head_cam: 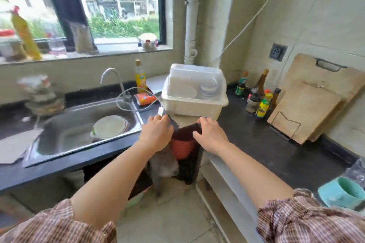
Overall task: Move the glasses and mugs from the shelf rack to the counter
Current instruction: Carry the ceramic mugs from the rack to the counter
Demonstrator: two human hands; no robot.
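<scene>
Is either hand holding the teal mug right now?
No, the teal ceramic mug sits alone on the dark counter, while both hands reach toward the white dish box.

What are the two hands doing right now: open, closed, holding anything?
Left hand: open, palm down, holding nothing, reaching toward the white plastic dish box.
Right hand: open, fingers spread, holding nothing, beside the same box.

Home kitchen: sink (59, 136), counter (266, 144).

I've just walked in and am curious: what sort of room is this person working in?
Almost certainly a home kitchen. There is a steel sink with plates in it, a lidded dish drainer on the dark counter, plus sauce bottles and wooden chopping boards against the tiled wall.
</scene>
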